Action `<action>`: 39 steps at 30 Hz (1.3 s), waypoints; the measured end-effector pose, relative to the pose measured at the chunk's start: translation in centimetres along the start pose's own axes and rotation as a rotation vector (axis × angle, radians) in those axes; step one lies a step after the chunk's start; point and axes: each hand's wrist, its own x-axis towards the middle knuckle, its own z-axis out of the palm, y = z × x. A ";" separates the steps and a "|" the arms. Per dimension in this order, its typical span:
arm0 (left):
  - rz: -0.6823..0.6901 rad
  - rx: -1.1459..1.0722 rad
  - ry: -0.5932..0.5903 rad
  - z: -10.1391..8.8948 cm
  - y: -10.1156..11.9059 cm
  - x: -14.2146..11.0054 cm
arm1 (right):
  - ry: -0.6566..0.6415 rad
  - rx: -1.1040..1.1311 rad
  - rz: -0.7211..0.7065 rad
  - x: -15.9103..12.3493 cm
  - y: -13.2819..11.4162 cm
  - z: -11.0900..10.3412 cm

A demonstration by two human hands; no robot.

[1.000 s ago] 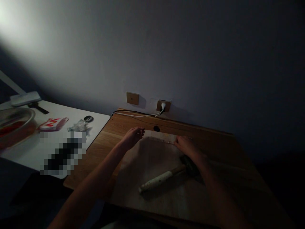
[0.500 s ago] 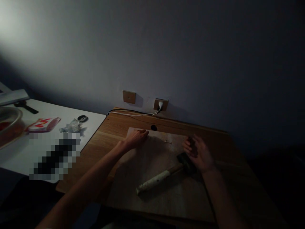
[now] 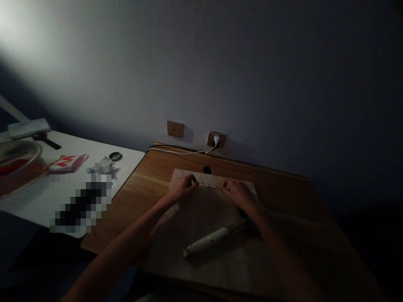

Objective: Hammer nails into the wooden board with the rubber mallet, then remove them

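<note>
A pale wooden board (image 3: pixel 201 243) lies on a brown wooden desk (image 3: pixel 147 176). Along its far edge runs a short row of small nails (image 3: pixel 209 185). My left hand (image 3: pixel 182 189) rests at the left end of that row, fingers curled down and pinched at the board. My right hand (image 3: pixel 237 193) sits at the right end of the row, fingers bent onto the board. What either pinch holds is too small and dark to make out. A hammer with a whitish handle (image 3: pixel 209 241) lies on the board under my right forearm, its head hidden.
A white cable (image 3: pixel 185 152) runs from a wall socket (image 3: pixel 216 139) across the desk's back. A white table (image 3: pixel 34 201) on the left carries a glass bowl (image 3: pixel 15 161), a red-and-white packet (image 3: pixel 66 162) and small clutter. The room is dim.
My right hand has turned palm down and moved left onto the board's far edge by the nails. My left hand shifted slightly along the same edge.
</note>
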 end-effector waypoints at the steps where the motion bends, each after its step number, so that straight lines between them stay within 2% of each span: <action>1: 0.049 0.146 -0.008 0.1 0.0 0.0 | 0.005 0.002 -0.006 0.0 0.0 -0.3; 3: 0.178 0.455 -0.063 0.2 0.3 0.6 | 0.046 0.077 0.011 -0.1 0.1 -1.1; 5: 0.296 0.657 -0.151 0.4 0.8 1.5 | 0.121 0.332 0.067 -0.6 0.2 -1.9; 7: 0.382 0.746 -0.215 0.4 1.3 2.4 | 0.156 0.781 0.148 -1.5 0.2 -2.6; 9: 0.428 0.772 -0.233 0.4 1.7 3.2 | 0.094 1.243 0.212 -2.5 0.1 -3.1; 11: 0.435 0.761 -0.239 0.2 2.0 3.7 | 0.005 1.546 0.242 -3.4 -0.2 -3.3; 12: 0.424 0.756 -0.241 0.1 2.1 3.8 | -0.027 1.613 0.245 -3.7 -0.3 -3.3; 14: 0.387 0.758 -0.248 0.0 2.1 3.7 | -0.034 1.587 0.246 -4.0 -0.5 -3.2; 15: 0.367 0.761 -0.250 -0.1 2.0 3.6 | -0.011 1.470 0.241 -3.9 -0.5 -2.9; 18: 0.303 0.751 -0.232 0.3 1.8 3.1 | 0.105 0.914 0.208 -2.9 -0.6 -1.9; 20: 0.271 0.727 -0.209 0.8 1.8 2.9 | 0.142 0.652 0.183 -1.9 -0.8 -1.0; 25: 0.216 0.602 -0.109 1.4 2.7 3.2 | 0.088 0.455 0.108 0.1 -2.2 0.6; 26: 0.202 0.528 -0.091 1.3 2.8 3.3 | 0.082 0.438 0.094 0.3 -2.5 0.6; 28: 0.147 0.242 -0.061 1.0 2.7 3.1 | 0.084 0.410 0.076 0.6 -2.9 0.3; 30: 0.074 -0.086 -0.037 0.7 2.2 2.6 | 0.121 0.469 0.080 0.5 -2.9 -0.4; 32: 0.013 -0.273 -0.017 0.5 1.5 1.9 | 0.153 0.764 0.117 0.1 -2.6 -1.2; 35: -0.031 -0.307 -0.017 0.5 0.5 1.3 | 0.094 1.410 0.182 -1.0 -1.8 -2.1; 36: -0.041 -0.310 -0.024 0.6 0.4 1.3 | 0.058 1.541 0.198 -1.5 -1.6 -2.3; 39: -0.023 -0.230 -0.051 1.1 0.4 1.7 | 0.021 1.647 0.262 -2.8 -1.2 -2.1</action>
